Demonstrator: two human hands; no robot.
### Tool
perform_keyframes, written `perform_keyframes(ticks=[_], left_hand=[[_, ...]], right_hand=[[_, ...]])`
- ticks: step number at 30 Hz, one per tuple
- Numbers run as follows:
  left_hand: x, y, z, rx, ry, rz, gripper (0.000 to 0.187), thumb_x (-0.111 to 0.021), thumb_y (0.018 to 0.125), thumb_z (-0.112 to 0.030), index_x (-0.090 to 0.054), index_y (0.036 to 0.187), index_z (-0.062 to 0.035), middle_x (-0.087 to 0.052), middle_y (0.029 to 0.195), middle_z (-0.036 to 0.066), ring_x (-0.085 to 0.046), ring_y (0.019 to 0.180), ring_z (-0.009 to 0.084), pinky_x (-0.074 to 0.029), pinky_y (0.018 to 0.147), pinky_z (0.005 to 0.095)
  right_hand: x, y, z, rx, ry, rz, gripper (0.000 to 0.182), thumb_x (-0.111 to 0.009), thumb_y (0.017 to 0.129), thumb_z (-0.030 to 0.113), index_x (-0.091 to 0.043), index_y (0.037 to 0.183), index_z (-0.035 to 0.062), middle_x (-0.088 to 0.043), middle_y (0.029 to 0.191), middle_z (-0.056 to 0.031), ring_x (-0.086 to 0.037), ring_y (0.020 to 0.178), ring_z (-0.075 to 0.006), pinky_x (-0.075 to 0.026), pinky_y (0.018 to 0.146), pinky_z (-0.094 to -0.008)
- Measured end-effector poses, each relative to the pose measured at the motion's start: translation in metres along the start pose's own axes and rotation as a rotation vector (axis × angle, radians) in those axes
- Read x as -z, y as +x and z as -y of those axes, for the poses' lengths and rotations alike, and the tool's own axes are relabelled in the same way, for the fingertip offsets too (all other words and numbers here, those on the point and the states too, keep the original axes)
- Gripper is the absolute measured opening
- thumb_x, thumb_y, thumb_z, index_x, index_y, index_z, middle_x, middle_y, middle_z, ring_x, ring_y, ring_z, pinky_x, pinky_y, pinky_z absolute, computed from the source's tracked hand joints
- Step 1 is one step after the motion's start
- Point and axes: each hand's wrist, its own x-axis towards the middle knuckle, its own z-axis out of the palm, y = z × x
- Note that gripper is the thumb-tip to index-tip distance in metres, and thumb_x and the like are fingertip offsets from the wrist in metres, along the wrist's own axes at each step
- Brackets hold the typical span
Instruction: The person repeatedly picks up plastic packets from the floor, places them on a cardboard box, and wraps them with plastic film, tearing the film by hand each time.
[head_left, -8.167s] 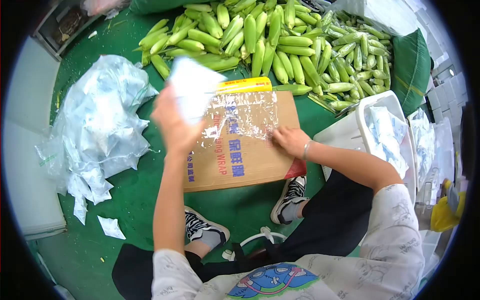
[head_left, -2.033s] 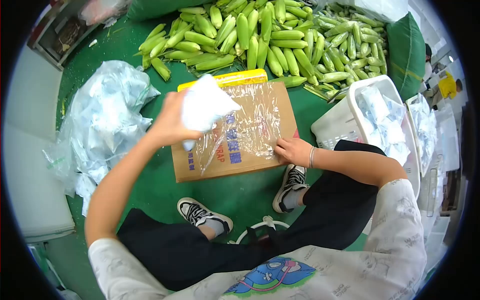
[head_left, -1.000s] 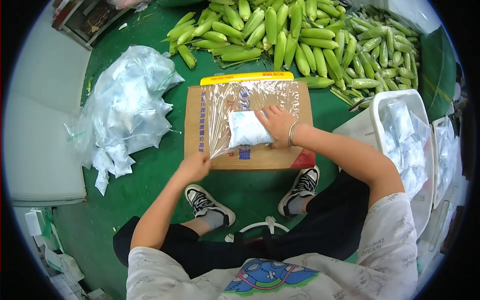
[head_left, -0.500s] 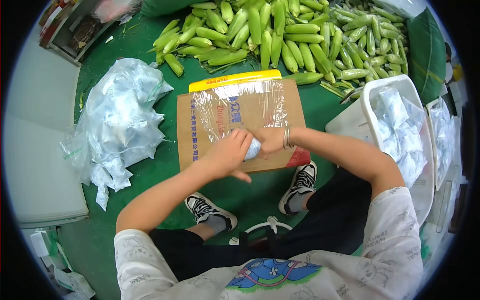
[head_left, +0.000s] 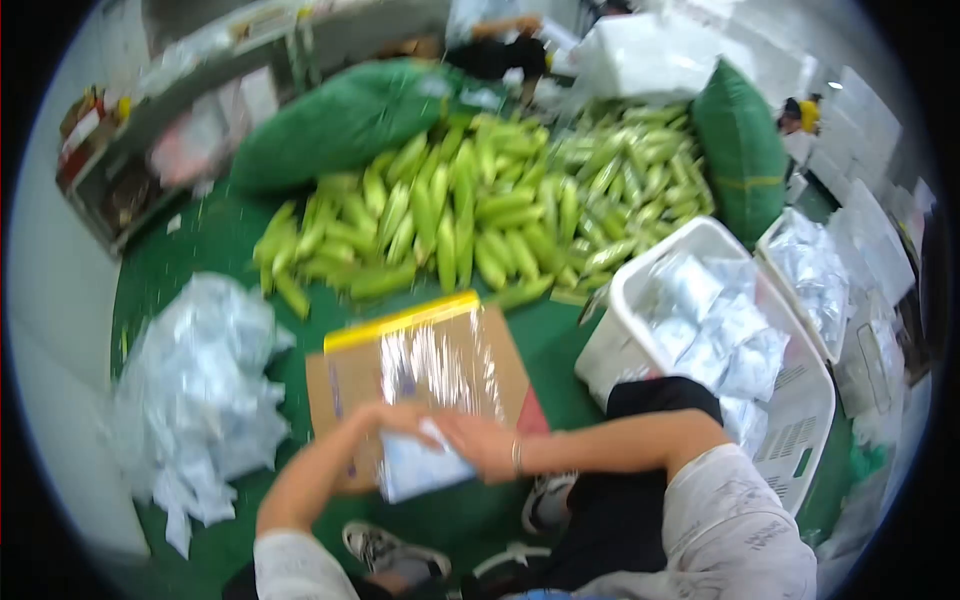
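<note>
Both hands grip a pale blue-white soft packet (head_left: 420, 468) over the near edge of the flat brown cardboard cling-film box (head_left: 430, 385), the left hand (head_left: 385, 425) apparently closed on its top, though blurred, and the right hand (head_left: 480, 448) clasping its right side, the white plastic basket (head_left: 640, 340) right of the box.

hands — two: left hand (head_left: 385, 425), right hand (head_left: 480, 447) | white pouch (head_left: 420, 468) — one held | cardboard box (head_left: 420, 385) — one | white baskets (head_left: 640, 300) — two | green sacks (head_left: 340, 125) — two
</note>
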Motion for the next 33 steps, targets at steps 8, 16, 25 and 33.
perform_keyframes(ticks=[8,16,25,33], left_hand=[[-0.069,-0.041,-0.1,0.173,0.484,-0.867,0.055,-0.069,0.074,-0.052,-0.062,0.096,-0.0016,-0.059,0.089,0.015,-0.059,0.074,0.0335,-0.047,0.07,0.0472],[-0.024,-0.012,-0.044,0.453,0.477,-0.942,0.058,-0.058,0.078,-0.062,-0.07,0.094,-0.0075,-0.066,0.077,0.019,-0.066,0.072,0.0327,-0.05,0.065,0.0445],[-0.08,0.034,-0.039,0.483,-0.472,-0.113,0.082,-0.047,0.088,-0.063,-0.034,0.144,-0.0047,-0.035,0.146,0.02,-0.034,0.134,0.0265,-0.027,0.11,0.0347],[-0.166,0.029,-0.103,0.474,-1.047,-0.281,0.076,-0.048,0.088,-0.065,-0.056,0.125,0.0008,-0.061,0.118,0.013,-0.059,0.1,0.0152,-0.048,0.084,0.0281]], right_hand=[[0.016,0.062,-0.071,-0.178,0.652,0.798,0.082,-0.067,0.061,0.011,-0.036,0.136,0.0005,-0.054,0.12,-0.0199,-0.053,0.111,-0.0326,-0.045,0.09,-0.0396],[-0.033,0.082,-0.121,-0.664,1.635,0.574,0.065,-0.062,0.069,0.009,-0.047,0.132,0.0031,-0.059,0.116,-0.0105,-0.056,0.103,-0.0208,-0.046,0.087,-0.0364],[-0.045,0.058,-0.081,-0.164,1.285,0.477,0.079,-0.052,0.073,0.006,-0.023,0.147,0.0011,-0.038,0.147,-0.0085,-0.037,0.129,-0.017,-0.027,0.108,-0.0276],[-0.066,0.04,-0.04,-0.036,0.566,0.256,0.061,-0.054,0.087,0.028,-0.038,0.14,0.0029,-0.047,0.138,-0.017,-0.043,0.129,-0.0292,-0.028,0.109,-0.0399]])
